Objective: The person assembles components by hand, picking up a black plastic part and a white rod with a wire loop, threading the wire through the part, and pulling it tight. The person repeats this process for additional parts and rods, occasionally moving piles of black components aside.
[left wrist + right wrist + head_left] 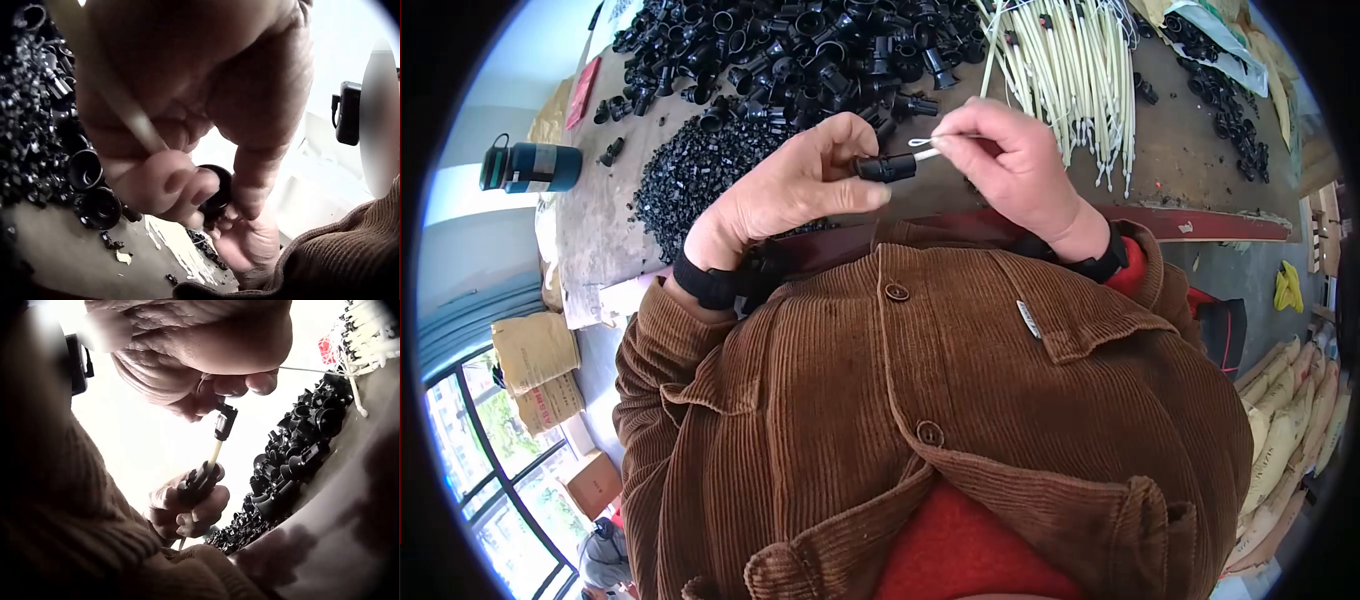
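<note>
Between the thumb and fingers of my left hand (800, 185) is a black plastic part (887, 167), held roughly level. My right hand (1025, 165) pinches a pale tube (927, 154) at the part's right end; a small white loop (919, 142) shows beside it. In the right wrist view, the tube (215, 452) runs from the black part (199, 482) to a small black piece (225, 421) at my right fingertips. The left wrist view shows a pale strip (134, 122) passing into my left fingers and the part's round dark opening (215, 187).
Black cup-shaped parts (800, 55) and a heap of small black pieces (700, 175) lie on the table (595, 240). A bundle of pale tubes (1070, 75) is at the back right. A dark green bottle (535, 167) and a red item (583, 92) are at the left.
</note>
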Demonstrator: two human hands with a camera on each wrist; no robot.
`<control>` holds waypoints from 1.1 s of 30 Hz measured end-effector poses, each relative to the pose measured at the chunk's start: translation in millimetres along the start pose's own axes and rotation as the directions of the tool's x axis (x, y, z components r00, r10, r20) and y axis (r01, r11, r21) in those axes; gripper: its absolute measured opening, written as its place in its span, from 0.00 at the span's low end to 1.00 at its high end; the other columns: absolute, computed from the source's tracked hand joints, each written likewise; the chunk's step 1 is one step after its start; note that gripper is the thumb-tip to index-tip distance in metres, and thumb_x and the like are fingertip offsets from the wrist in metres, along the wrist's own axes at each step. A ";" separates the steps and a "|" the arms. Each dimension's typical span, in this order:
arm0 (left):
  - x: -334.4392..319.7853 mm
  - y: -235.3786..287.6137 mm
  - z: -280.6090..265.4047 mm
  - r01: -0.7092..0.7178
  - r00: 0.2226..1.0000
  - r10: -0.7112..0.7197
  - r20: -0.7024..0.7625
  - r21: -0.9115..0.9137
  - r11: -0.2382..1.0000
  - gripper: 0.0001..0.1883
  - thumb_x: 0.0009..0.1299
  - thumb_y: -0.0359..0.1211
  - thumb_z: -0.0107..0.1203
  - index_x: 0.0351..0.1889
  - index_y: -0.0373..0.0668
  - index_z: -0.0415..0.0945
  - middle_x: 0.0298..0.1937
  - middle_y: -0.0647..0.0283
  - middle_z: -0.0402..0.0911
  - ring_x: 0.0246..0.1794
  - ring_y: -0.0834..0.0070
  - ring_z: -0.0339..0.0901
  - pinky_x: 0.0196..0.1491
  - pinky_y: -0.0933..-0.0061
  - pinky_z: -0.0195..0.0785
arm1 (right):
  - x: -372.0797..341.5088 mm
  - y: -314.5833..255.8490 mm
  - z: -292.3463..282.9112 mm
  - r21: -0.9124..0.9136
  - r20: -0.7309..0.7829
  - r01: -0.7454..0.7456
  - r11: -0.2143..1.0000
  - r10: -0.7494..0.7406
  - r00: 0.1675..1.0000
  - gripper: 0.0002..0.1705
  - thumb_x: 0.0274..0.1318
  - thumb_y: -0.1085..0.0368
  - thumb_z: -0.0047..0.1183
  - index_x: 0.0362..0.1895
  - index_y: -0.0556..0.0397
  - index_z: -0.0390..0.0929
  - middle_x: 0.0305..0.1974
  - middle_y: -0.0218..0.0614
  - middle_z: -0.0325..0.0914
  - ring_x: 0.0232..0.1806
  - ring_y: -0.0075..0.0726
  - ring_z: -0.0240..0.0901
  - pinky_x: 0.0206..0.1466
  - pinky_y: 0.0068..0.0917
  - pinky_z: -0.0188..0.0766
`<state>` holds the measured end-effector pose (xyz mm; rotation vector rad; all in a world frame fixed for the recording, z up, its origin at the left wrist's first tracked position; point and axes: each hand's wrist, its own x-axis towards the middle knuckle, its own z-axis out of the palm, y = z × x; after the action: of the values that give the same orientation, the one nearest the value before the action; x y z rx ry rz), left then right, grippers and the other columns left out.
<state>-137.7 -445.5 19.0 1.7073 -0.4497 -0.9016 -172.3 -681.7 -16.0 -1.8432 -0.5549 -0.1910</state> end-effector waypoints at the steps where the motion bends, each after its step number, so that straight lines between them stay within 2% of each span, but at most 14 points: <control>1: 0.9 -5.1 -0.4 -0.051 0.999 0.051 0.009 0.005 0.999 0.11 0.71 0.35 0.48 0.47 0.40 0.69 0.28 0.75 0.70 0.25 0.89 0.65 0.29 0.86 0.61 | 3.3 -1.5 -0.3 0.004 0.005 -0.003 1.000 0.003 1.000 0.05 0.52 0.74 0.59 0.34 0.58 0.76 0.29 0.31 0.73 0.30 0.27 0.71 0.34 0.22 0.69; 3: 1.3 -8.6 1.7 -0.152 0.988 0.152 0.032 0.014 0.988 0.15 0.70 0.37 0.54 0.49 0.39 0.69 0.27 0.75 0.71 0.25 0.89 0.65 0.28 0.86 0.60 | 13.5 -4.8 0.4 -0.096 -0.009 0.276 0.956 -0.278 0.960 0.05 0.52 0.74 0.58 0.34 0.58 0.76 0.33 0.34 0.73 0.31 0.29 0.71 0.35 0.22 0.69; 4: -0.2 -6.6 0.2 -0.152 0.988 0.151 0.032 0.013 0.988 0.15 0.70 0.37 0.54 0.49 0.39 0.69 0.27 0.75 0.71 0.25 0.89 0.65 0.28 0.86 0.60 | 15.7 -5.4 0.3 -0.149 -0.007 0.409 0.900 -0.415 0.910 0.05 0.53 0.75 0.57 0.34 0.58 0.75 0.34 0.35 0.73 0.32 0.30 0.71 0.36 0.22 0.69; 7: -9.2 7.6 -10.6 0.142 0.989 -0.134 0.061 -0.138 0.980 0.18 0.67 0.34 0.59 0.51 0.39 0.69 0.29 0.74 0.72 0.27 0.89 0.65 0.30 0.85 0.59 | 12.3 -2.0 4.1 -0.115 0.027 0.374 0.920 -0.374 0.927 0.05 0.53 0.75 0.57 0.35 0.57 0.74 0.36 0.36 0.72 0.34 0.33 0.72 0.36 0.23 0.69; 12: -15.6 -2.8 -17.3 0.145 0.983 -0.109 0.149 -0.252 0.957 0.17 0.64 0.31 0.61 0.49 0.38 0.73 0.32 0.72 0.75 0.30 0.88 0.67 0.33 0.84 0.62 | 9.2 -5.4 12.9 -0.066 0.090 0.352 0.934 -0.346 0.934 0.07 0.52 0.76 0.56 0.35 0.57 0.72 0.36 0.37 0.72 0.34 0.34 0.72 0.37 0.25 0.70; 15: -7.6 -14.4 -14.7 -0.086 0.988 0.074 0.136 0.088 0.992 0.14 0.64 0.30 0.61 0.47 0.37 0.75 0.35 0.71 0.78 0.33 0.86 0.71 0.39 0.83 0.67 | 6.7 -3.4 15.5 -0.061 0.109 0.356 0.933 -0.348 0.931 0.07 0.52 0.77 0.57 0.35 0.57 0.72 0.36 0.37 0.73 0.34 0.35 0.72 0.36 0.25 0.70; 16: -8.7 -12.8 -13.7 -0.086 0.988 0.074 0.135 0.087 0.992 0.14 0.64 0.30 0.61 0.47 0.37 0.75 0.35 0.71 0.78 0.33 0.86 0.71 0.39 0.83 0.67 | 6.3 -3.2 16.0 -0.059 0.119 0.358 0.932 -0.350 0.929 0.08 0.51 0.77 0.57 0.35 0.57 0.72 0.36 0.38 0.73 0.34 0.35 0.73 0.36 0.25 0.70; 19: -14.6 -2.6 -10.6 -0.052 0.996 0.057 0.075 -0.066 0.996 0.17 0.63 0.28 0.63 0.50 0.37 0.76 0.42 0.71 0.78 0.42 0.84 0.73 0.47 0.81 0.68 | 5.3 -4.2 16.1 -0.066 0.116 0.371 0.926 -0.362 0.925 0.08 0.51 0.77 0.57 0.35 0.57 0.72 0.35 0.37 0.73 0.34 0.35 0.73 0.35 0.25 0.70; 25: -13.5 -7.6 -7.8 -0.082 0.994 0.086 0.073 -0.048 0.995 0.18 0.65 0.27 0.61 0.52 0.37 0.74 0.44 0.69 0.78 0.43 0.84 0.73 0.48 0.80 0.68 | 3.7 -4.2 21.8 -0.074 0.100 0.346 0.935 -0.338 0.936 0.08 0.50 0.77 0.57 0.34 0.57 0.72 0.35 0.37 0.73 0.32 0.34 0.73 0.33 0.24 0.70; 29: -10.8 -9.0 -2.7 -0.083 0.996 0.084 0.033 -0.029 0.996 0.17 0.65 0.28 0.61 0.52 0.36 0.74 0.42 0.68 0.79 0.41 0.84 0.74 0.46 0.81 0.69 | 3.0 -6.0 24.3 -0.124 0.177 0.354 0.927 -0.330 0.927 0.08 0.50 0.77 0.57 0.35 0.58 0.72 0.37 0.39 0.74 0.34 0.36 0.74 0.34 0.26 0.72; 32: -8.6 -11.3 0.8 -0.068 0.997 0.068 -0.027 0.022 0.997 0.17 0.66 0.31 0.61 0.50 0.36 0.75 0.38 0.68 0.80 0.38 0.84 0.75 0.43 0.82 0.70 | 3.6 -3.4 24.7 -0.221 0.198 0.364 0.905 -0.324 0.925 0.16 0.51 0.76 0.56 0.46 0.60 0.71 0.39 0.44 0.75 0.37 0.42 0.77 0.36 0.29 0.73; 33: -6.6 -12.3 3.8 -0.137 0.987 0.144 -0.066 0.097 0.986 0.17 0.65 0.32 0.62 0.50 0.35 0.75 0.38 0.67 0.80 0.37 0.83 0.75 0.43 0.81 0.70 | 3.3 -2.6 26.1 -0.221 0.200 0.363 0.905 -0.323 0.925 0.16 0.51 0.76 0.56 0.46 0.60 0.71 0.39 0.44 0.75 0.37 0.42 0.77 0.36 0.29 0.73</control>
<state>-146.6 -439.4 9.4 1.7625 -0.5630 -0.7239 -174.3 -655.9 -21.5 -2.0078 -1.0099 -0.3689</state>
